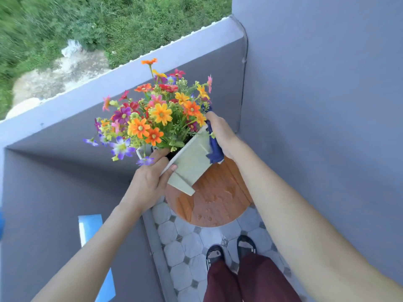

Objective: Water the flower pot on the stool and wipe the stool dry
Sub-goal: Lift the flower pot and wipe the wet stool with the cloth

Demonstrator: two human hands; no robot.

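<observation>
Gripping pot [192, 162] at 8 o'clock with left hand [148, 182], right hand [220, 134] clamping cloth [214, 147] against it at 2 o'clock, tilted above wet stool [218, 203]

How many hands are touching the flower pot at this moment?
2. The left hand grips the near-left rim of the flower pot. The right hand holds its far-right side, with a blue cloth pressed between palm and pot.
</observation>
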